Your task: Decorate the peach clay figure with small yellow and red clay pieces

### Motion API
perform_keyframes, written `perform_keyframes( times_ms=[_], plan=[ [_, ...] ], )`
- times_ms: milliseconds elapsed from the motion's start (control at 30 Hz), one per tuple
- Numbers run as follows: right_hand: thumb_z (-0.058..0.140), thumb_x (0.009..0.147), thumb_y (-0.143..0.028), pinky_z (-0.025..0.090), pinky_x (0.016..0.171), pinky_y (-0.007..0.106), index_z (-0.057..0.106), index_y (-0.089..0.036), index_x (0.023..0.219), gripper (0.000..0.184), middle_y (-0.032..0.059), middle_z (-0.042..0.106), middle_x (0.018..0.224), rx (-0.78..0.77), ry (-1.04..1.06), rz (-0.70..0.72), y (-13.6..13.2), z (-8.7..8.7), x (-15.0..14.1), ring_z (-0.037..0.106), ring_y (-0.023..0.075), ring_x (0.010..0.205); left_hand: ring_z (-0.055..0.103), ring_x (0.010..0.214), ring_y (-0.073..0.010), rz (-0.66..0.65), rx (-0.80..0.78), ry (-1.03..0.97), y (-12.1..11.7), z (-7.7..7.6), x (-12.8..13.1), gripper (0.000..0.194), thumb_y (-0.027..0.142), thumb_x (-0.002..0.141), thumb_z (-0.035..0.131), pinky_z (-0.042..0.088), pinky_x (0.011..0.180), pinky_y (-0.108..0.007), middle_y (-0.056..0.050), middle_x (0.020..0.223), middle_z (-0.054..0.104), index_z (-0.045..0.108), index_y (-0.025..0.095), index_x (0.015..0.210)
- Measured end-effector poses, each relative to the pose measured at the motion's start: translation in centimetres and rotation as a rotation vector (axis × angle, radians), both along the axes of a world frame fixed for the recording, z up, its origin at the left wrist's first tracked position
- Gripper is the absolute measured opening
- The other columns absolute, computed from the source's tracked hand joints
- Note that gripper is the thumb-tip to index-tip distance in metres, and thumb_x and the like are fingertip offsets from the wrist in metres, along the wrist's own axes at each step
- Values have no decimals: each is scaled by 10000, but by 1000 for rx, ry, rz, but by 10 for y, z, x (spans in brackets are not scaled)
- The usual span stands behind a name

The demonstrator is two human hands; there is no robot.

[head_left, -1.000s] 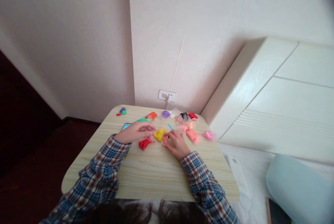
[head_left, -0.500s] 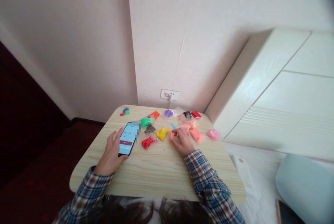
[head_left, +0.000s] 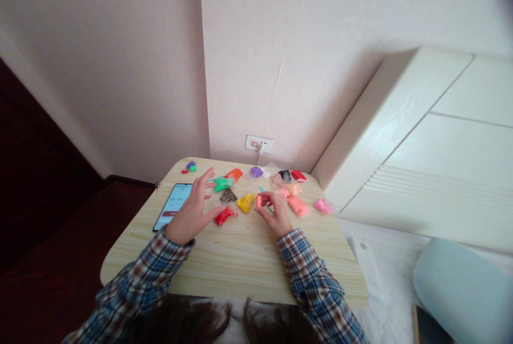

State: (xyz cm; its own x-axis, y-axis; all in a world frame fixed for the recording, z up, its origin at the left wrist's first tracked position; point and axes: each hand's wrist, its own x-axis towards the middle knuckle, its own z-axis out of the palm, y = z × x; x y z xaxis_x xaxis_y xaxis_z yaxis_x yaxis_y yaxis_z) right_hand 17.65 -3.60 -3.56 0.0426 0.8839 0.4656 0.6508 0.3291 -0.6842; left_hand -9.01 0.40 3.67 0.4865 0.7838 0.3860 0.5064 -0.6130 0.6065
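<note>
My left hand (head_left: 193,210) hovers open with fingers spread, just right of a phone (head_left: 172,206) lying lit on the wooden table (head_left: 236,258). Its fingertips are close to a green clay packet (head_left: 222,184) and a red clay packet (head_left: 223,216). My right hand (head_left: 272,212) is closed in a pinch on a small orange-pink clay piece (head_left: 258,201). A yellow clay packet (head_left: 245,202) lies between the hands, and a dark packet (head_left: 228,196) sits behind it. A teal stick (head_left: 263,192) pokes out behind the right hand.
More clay packets lie along the table's back: orange (head_left: 234,174), purple (head_left: 255,172), black (head_left: 285,174), red (head_left: 297,174), salmon (head_left: 298,206), pink (head_left: 323,205). Small clay bits (head_left: 189,165) sit at the back left corner. A wall socket (head_left: 258,144) and a white headboard (head_left: 420,151) stand behind.
My left hand let go of the phone, which now lies further left, and rose open toward the packets. My right hand lifted the orange-pink piece slightly.
</note>
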Motion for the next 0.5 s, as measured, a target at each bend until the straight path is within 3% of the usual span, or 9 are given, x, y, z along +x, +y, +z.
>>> perform_keyframes(
  times_ms=[133, 267, 500],
  plan=[
    [566, 810, -301, 498, 733, 342, 494, -200, 1080, 297, 50, 642, 883, -17, 35, 19, -2, 5, -7, 620, 187, 812, 536, 1144, -218, -155, -98, -216, 0, 3, 37, 634, 226, 851, 521, 509, 896, -365, -124, 1286, 501, 223, 226, 1410],
    [537, 816, -267, 504, 729, 342, 496, -205, 1089, 283, 51, 651, 899, -51, 28, 13, -2, 4, -10, 628, 186, 812, 598, 1025, -197, -232, -105, -91, 6, -11, 56, 387, 199, 859, 477, 544, 812, -329, -104, 1124, 608, 441, 176, 1244],
    [557, 816, -307, 430, 845, 401, 559, -190, 1027, 240, 94, 616, 1013, -131, -95, -64, -5, 1, -1, 571, 225, 939, 440, 1197, -315, -110, 59, 131, 12, -32, 92, 504, 210, 777, 581, 340, 1028, -501, -156, 1234, 541, 450, 133, 1258]
  ],
)
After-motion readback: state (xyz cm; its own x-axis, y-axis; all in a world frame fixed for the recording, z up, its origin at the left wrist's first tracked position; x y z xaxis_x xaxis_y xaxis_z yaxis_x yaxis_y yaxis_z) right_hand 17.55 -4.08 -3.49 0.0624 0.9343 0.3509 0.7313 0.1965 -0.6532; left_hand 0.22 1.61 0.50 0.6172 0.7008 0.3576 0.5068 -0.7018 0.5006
